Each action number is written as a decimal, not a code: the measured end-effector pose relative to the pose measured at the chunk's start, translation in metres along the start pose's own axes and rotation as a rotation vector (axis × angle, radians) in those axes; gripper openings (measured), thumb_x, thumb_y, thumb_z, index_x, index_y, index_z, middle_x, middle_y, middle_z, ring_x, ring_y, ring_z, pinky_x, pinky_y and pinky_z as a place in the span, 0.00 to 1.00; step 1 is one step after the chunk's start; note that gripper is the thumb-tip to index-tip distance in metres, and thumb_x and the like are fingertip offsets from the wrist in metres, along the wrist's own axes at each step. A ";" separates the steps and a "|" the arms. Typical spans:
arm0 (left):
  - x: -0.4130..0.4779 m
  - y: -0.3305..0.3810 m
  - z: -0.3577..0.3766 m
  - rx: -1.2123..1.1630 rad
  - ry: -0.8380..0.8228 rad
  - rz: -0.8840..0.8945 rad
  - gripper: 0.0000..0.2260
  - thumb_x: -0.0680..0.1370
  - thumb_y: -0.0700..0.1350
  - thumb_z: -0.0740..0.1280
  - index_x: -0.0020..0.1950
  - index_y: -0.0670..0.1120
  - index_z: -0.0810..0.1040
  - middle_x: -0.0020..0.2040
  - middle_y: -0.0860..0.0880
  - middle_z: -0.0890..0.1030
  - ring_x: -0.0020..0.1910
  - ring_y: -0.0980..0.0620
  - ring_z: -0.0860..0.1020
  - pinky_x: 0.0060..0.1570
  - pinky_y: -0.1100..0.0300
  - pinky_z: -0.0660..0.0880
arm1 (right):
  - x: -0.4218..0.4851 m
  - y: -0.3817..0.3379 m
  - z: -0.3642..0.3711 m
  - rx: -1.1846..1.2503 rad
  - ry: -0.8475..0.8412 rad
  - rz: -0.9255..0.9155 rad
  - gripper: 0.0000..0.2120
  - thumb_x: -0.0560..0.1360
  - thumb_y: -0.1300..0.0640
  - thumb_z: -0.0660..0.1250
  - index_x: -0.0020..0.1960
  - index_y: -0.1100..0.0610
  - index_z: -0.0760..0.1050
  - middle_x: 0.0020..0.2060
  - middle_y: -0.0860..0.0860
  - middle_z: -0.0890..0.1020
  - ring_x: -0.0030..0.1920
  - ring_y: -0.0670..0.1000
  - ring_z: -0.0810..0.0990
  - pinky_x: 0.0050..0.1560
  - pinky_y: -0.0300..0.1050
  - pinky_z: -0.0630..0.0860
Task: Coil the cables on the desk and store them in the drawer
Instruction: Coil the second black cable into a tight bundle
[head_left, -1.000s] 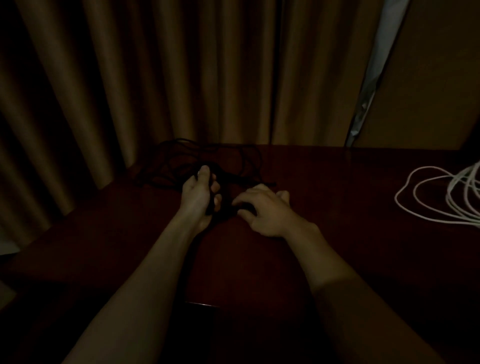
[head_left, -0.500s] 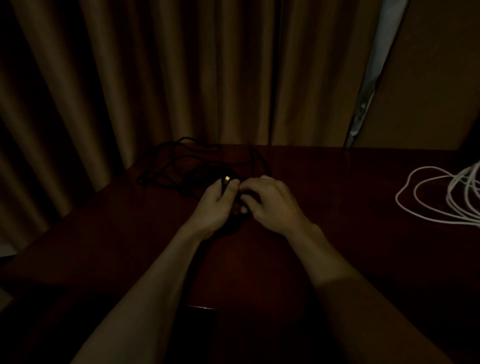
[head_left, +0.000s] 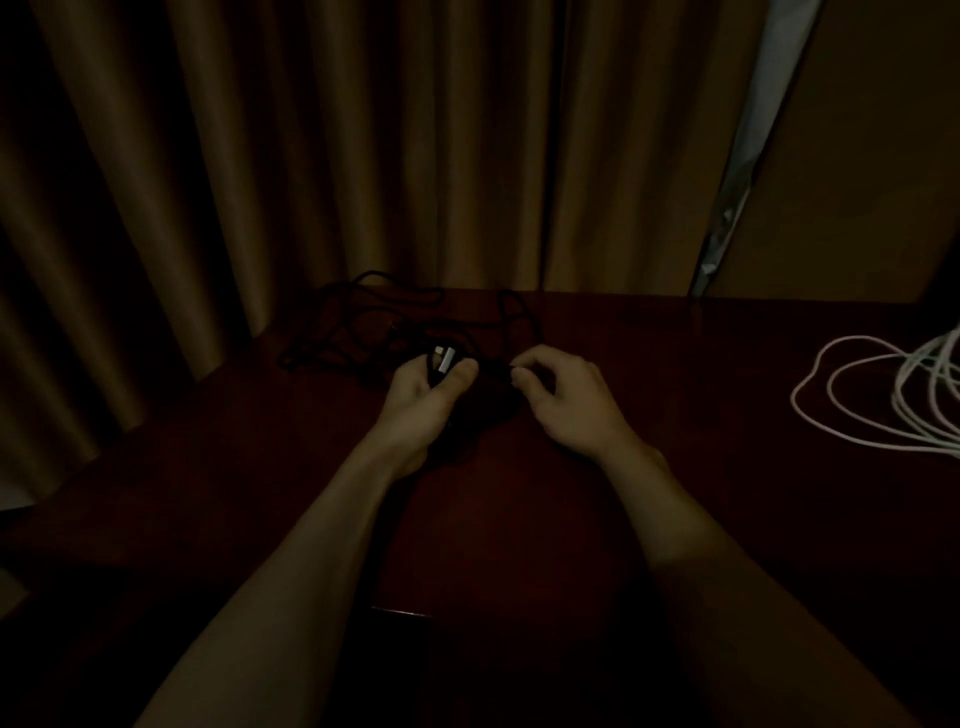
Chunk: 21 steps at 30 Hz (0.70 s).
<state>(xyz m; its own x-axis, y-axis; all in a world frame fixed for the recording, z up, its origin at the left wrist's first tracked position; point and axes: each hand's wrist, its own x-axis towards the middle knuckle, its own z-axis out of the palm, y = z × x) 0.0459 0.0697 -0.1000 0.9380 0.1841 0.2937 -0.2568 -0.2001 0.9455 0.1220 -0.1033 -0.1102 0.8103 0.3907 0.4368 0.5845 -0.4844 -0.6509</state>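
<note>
Your left hand (head_left: 415, 400) gripping the metal plug (head_left: 444, 358) of the black cable (head_left: 358, 317), your right hand (head_left: 569, 402) pinching that cable just beside, the rest tangled at the desk (head_left: 675, 364) far left, white cable (head_left: 857, 400) well apart.

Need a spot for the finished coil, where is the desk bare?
Bare desk lies between the right hand and the white cable, and left of the left hand. Crowded behind both hands, where the black cable sprawls.
</note>
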 end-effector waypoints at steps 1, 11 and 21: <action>-0.001 0.001 0.002 0.012 -0.020 -0.001 0.13 0.85 0.42 0.64 0.41 0.48 0.76 0.29 0.58 0.79 0.29 0.63 0.77 0.31 0.68 0.72 | -0.001 -0.001 0.001 0.063 0.025 -0.003 0.05 0.83 0.51 0.65 0.50 0.46 0.80 0.42 0.40 0.83 0.43 0.40 0.81 0.48 0.46 0.77; 0.003 -0.004 0.006 0.058 -0.084 -0.029 0.14 0.87 0.48 0.60 0.45 0.44 0.79 0.36 0.49 0.79 0.35 0.51 0.77 0.37 0.53 0.75 | -0.010 -0.032 0.019 0.456 0.202 -0.014 0.09 0.83 0.59 0.66 0.45 0.59 0.81 0.34 0.51 0.81 0.35 0.47 0.80 0.37 0.47 0.79; 0.005 -0.003 0.006 -0.046 0.088 -0.050 0.16 0.88 0.46 0.56 0.47 0.43 0.77 0.31 0.51 0.75 0.27 0.55 0.72 0.30 0.61 0.72 | -0.007 -0.031 0.030 0.415 -0.025 0.110 0.18 0.86 0.56 0.57 0.75 0.51 0.72 0.55 0.49 0.83 0.51 0.43 0.82 0.51 0.35 0.78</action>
<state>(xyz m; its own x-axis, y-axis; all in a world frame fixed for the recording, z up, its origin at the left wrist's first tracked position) 0.0530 0.0652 -0.1022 0.9264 0.2768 0.2553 -0.2224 -0.1450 0.9641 0.0970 -0.0671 -0.1113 0.8623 0.3758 0.3393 0.4242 -0.1703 -0.8894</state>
